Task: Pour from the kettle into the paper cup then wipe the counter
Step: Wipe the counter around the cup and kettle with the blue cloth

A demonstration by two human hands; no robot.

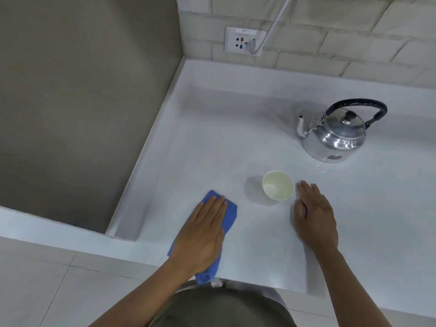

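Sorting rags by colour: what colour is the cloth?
Blue cloth, under the left hand; head view.

Head view: looked steeply down from above the counter (236,138) front edge, close, facing its back-left corner.

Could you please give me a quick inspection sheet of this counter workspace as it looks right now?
Surface: white counter, no spill visible.
Job's things: kettle upright, lid on, far right; paper cup upright; blue cloth flat.
Clutter: nothing seen.
Hands: left hand flat on the cloth; right hand flat on the counter beside the cup.
Cables: white cable plugged into wall socket.
Surroundings: tiled wall, corner.
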